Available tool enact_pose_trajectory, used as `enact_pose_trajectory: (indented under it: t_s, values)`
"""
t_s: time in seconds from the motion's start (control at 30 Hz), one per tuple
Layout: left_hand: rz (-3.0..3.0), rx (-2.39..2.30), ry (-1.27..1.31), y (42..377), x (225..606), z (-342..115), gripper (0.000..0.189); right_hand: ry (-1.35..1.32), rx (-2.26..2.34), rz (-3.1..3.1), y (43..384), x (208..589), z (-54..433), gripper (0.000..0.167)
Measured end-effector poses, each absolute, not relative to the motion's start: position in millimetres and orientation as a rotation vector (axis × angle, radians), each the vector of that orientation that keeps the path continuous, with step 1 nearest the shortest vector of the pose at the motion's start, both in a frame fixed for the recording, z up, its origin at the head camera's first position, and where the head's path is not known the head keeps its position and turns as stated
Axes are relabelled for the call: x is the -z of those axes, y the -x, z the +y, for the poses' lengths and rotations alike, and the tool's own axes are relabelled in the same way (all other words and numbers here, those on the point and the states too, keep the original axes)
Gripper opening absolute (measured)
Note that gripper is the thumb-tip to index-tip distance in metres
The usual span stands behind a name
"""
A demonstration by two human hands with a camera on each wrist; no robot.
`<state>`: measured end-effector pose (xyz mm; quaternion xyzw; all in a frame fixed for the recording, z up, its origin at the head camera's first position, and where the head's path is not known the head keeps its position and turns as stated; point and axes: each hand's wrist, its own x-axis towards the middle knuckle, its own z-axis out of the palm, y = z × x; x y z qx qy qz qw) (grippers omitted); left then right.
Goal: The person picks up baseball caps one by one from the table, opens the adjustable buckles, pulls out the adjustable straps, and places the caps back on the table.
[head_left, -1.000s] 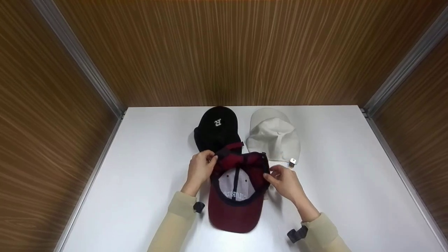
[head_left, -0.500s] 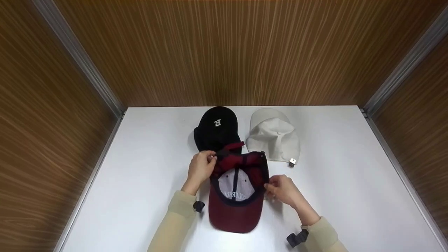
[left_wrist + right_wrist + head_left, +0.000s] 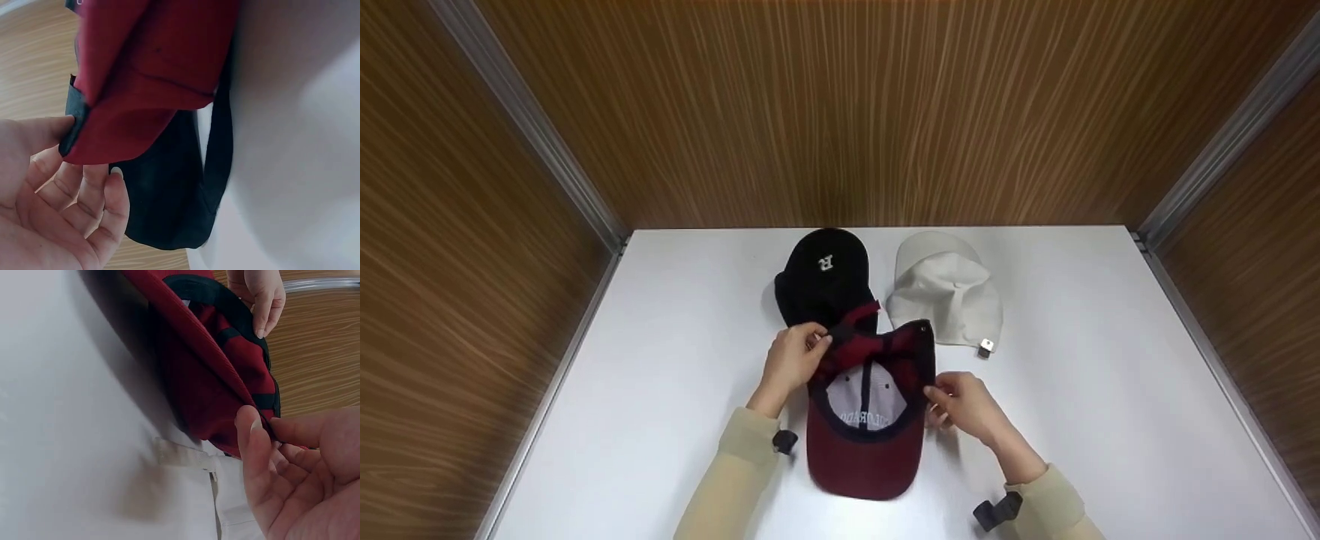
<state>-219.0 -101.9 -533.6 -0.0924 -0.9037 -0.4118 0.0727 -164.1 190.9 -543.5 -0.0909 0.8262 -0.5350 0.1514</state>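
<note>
A dark red baseball cap (image 3: 866, 469) is held with its hollow inside toward the head camera and its brim toward the near side. My left hand (image 3: 793, 364) pinches the dark inner band at the cap's back left, beside a loose red strap (image 3: 861, 312). In the left wrist view, the thumb and fingers of that hand (image 3: 62, 197) grip the band's edge. My right hand (image 3: 966, 405) pinches the cap's right edge. The right wrist view shows that hand (image 3: 304, 467) with the red edge between thumb and fingers. Reversed lettering shows through the white lining.
Behind the red cap lie a black cap (image 3: 826, 274) with a white R and, to its right, an off-white cap (image 3: 945, 292) with a metal buckle on its strap. All are over a white table (image 3: 675, 337) edged by wood-grain panels (image 3: 840, 112).
My right hand has slid down along the cap's right edge toward the brim. The left hand stays on the band, shifting only slightly right.
</note>
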Motion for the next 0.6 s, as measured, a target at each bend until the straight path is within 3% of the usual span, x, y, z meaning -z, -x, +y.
enact_pose_trajectory:
  t_s: [0.6]
  values:
    - [-2.574, 1.145, 0.137, 188.4, 499.3, -128.0, 0.011, 0.404, 1.688, 2.287, 157.8, 506.9, 167.3, 0.019]
